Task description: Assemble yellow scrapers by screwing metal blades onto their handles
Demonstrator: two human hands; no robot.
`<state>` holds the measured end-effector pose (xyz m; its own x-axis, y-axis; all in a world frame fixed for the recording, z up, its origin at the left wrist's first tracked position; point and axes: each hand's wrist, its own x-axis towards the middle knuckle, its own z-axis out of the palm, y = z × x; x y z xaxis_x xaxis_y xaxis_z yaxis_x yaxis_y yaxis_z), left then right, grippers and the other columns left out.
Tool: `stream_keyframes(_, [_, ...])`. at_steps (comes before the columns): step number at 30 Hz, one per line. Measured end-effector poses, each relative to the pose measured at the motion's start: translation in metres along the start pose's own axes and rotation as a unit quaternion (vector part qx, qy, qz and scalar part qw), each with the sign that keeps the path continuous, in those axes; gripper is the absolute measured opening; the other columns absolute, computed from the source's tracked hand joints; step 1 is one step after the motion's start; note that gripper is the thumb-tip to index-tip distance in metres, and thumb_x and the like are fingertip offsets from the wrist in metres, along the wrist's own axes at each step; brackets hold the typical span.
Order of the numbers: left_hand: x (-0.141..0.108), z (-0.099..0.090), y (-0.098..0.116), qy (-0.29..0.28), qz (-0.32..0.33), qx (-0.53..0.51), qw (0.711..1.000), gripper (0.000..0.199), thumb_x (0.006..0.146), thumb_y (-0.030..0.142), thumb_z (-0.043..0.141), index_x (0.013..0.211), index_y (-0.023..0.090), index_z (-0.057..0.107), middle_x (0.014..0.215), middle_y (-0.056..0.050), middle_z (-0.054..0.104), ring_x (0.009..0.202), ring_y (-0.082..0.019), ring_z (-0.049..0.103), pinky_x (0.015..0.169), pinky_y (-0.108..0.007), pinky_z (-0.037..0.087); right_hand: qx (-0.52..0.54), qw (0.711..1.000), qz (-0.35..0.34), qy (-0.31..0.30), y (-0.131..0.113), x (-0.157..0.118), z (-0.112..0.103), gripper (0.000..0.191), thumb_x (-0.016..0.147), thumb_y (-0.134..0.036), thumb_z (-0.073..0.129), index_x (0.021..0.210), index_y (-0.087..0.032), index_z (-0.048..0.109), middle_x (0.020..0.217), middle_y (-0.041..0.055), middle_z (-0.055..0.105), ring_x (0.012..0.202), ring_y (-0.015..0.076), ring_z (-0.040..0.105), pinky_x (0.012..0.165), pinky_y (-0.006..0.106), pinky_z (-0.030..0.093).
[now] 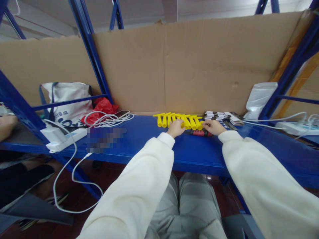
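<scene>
Several yellow plastic pieces [164, 120], each a hollow tube with a thin flat arm at its far end, lie side by side in a row on the blue table. My left hand [175, 128] is closed at the middle of this row, its fingertips on a yellow piece and partly hidden. At the right end of the row, my right hand [213, 127] is closed with thumb and fingers at the last yellow piece [198, 124]. Just in front of the row, partly beneath my right hand, lies a red and black tool handle [199, 133], perhaps a screwdriver.
Black-and-white printed packets [214, 116] are stacked behind my right hand. A white pouch [260, 99] and power strip [296, 128] stand farther right. On the left are a coiled white cable [107, 120], red bag [106, 105], cloth bag [71, 99] and another person's hand [7, 126].
</scene>
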<state>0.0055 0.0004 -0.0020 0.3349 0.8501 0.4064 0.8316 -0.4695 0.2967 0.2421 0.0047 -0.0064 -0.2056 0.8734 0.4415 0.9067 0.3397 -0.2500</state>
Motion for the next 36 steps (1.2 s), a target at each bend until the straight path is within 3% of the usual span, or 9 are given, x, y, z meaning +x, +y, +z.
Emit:
stream_keyframes(5, [0.003, 0.003, -0.004, 0.005, 0.010, 0.005, 1.000, 0.044, 0.087, 0.028, 0.063, 0.129, 0.016, 0.062, 0.135, -0.014, 0.062, 0.126, -0.029, 0.056, 0.112, -0.049, 0.038, -0.004, 1.000, 0.009, -0.007, 0.000, 0.000, 0.001, 0.026, 0.083, -0.015, 0.052, 0.093, -0.019, 0.076, 0.086, 0.0054, 0.077, 0.082, 0.0199, 0.071, 0.084, 0.031, 0.055])
stream_keyframes(10, [0.005, 0.004, -0.005, 0.034, -0.010, -0.027, 0.999, 0.045, 0.093, 0.021, 0.050, 0.137, 0.015, 0.056, 0.128, -0.014, 0.067, 0.121, -0.024, 0.061, 0.114, -0.043, 0.036, 0.006, 1.000, 0.018, -0.017, -0.002, 0.000, -0.001, 0.026, 0.084, -0.015, 0.052, 0.094, -0.018, 0.076, 0.082, 0.0049, 0.076, 0.078, 0.0185, 0.071, 0.083, 0.029, 0.055])
stream_keyframes(17, [0.009, 0.003, -0.006, 0.071, -0.050, -0.170, 0.982, 0.044, 0.095, 0.014, 0.041, 0.134, 0.018, 0.061, 0.130, -0.009, 0.067, 0.115, -0.020, 0.064, 0.106, -0.033, 0.045, 0.036, 0.999, 0.008, -0.013, 0.004, 0.001, 0.003, 0.026, 0.084, -0.016, 0.051, 0.093, -0.019, 0.075, 0.080, 0.0041, 0.076, 0.075, 0.0182, 0.071, 0.079, 0.030, 0.056])
stream_keyframes(23, [0.016, 0.005, -0.007, 0.132, -0.099, -0.313, 0.935, 0.043, 0.092, 0.010, 0.038, 0.123, 0.016, 0.068, 0.121, -0.008, 0.071, 0.111, -0.019, 0.065, 0.100, -0.033, 0.049, 0.038, 0.999, 0.024, -0.001, 0.003, 0.002, 0.004, 0.029, 0.083, -0.015, 0.052, 0.102, -0.016, 0.074, 0.090, 0.0077, 0.077, 0.081, 0.0204, 0.072, 0.082, 0.033, 0.057])
stream_keyframes(30, [0.017, 0.000, 0.012, 0.089, -0.103, -0.533, 0.835, 0.039, 0.092, 0.004, 0.037, 0.116, 0.011, 0.067, 0.119, -0.011, 0.071, 0.106, -0.016, 0.068, 0.092, -0.030, 0.055, 0.046, 0.997, 0.057, 0.020, 0.002, 0.002, 0.004, 0.049, 0.084, -0.016, 0.054, 0.133, -0.011, 0.057, 0.101, 0.0118, 0.076, 0.089, 0.0218, 0.073, 0.086, 0.034, 0.056])
stream_keyframes(36, [0.009, -0.010, 0.019, 0.059, -0.113, -0.579, 0.806, 0.032, 0.094, 0.008, 0.043, 0.115, 0.015, 0.067, 0.114, -0.009, 0.073, 0.107, -0.016, 0.069, 0.097, -0.032, 0.053, 0.061, 0.997, 0.009, 0.050, 0.005, -0.001, 0.005, 0.062, 0.086, -0.021, 0.051, 0.148, -0.015, 0.041, 0.112, 0.0122, 0.074, 0.106, 0.0254, 0.069, 0.096, 0.041, 0.053])
